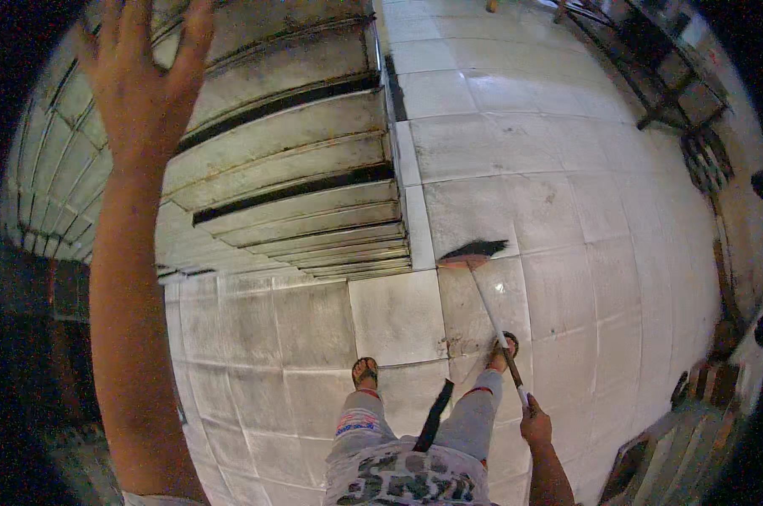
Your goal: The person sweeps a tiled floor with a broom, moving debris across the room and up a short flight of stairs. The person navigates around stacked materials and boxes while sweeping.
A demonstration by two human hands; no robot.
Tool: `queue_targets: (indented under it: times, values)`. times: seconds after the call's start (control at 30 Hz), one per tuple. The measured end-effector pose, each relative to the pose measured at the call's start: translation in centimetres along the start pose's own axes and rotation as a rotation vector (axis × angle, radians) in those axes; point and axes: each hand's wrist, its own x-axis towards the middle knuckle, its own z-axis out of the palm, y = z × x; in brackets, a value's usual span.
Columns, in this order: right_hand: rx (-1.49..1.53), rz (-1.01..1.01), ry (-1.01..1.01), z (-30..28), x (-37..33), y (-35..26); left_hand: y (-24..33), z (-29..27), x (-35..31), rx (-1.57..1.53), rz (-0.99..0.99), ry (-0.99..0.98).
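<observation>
Currently | left hand [141,88] splayed | right hand [536,423] gripping broom [488,305] | slatted structure [314,152] near bristles [484,248]

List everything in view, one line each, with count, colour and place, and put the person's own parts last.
Broom: one, black bristles, reddish head, pale and brown handle, its head on the floor near the middle.
Floor: one, off-white squares, dirty in patches, across the middle and right.
Slatted structure: one, grey-green with dark gaps, upper left.
Framework: count unclear, dark, upper right.
Ribbed panels: count unclear, greyish, lower right.
Strap: one, black, at the person's front.
Trousers: one pair, grey, bottom middle.
Shirt: one, pale with dark print, bottom edge.
Sandals: two, dark, on the feet.
Left hand: one, bare, fingers spread, upper left.
Right hand: one, bare, gripping the handle, lower right.
</observation>
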Motion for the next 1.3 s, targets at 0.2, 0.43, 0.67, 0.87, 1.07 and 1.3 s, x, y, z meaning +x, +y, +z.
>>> queue_targets:
  times: [0.2,0.43,0.67,0.87,1.07,1.3]
  values:
    - [0.146,0.122,0.164,7.2,-9.6,-0.3,-4.5,1.2,-0.8,-0.027,0.053,0.089]
    - [0.196,0.228,0.139,9.7,-13.9,2.0,-3.0,4.0,0.0,-0.021,-0.086,0.046]
    - [0.259,0.356,0.069,9.2,-13.6,1.7,-3.0,3.8,0.1,0.030,-0.069,0.041]
    - [0.324,0.506,-0.027,8.4,-12.7,1.7,-2.6,3.1,0.8,0.028,-0.024,0.060]
    - [0.458,0.492,0.088,12.0,-12.1,4.3,-1.7,1.4,0.7,0.143,0.024,0.079]
    - [0.330,0.534,0.085,8.0,-14.1,1.1,-2.7,2.5,0.4,0.174,0.104,0.098]
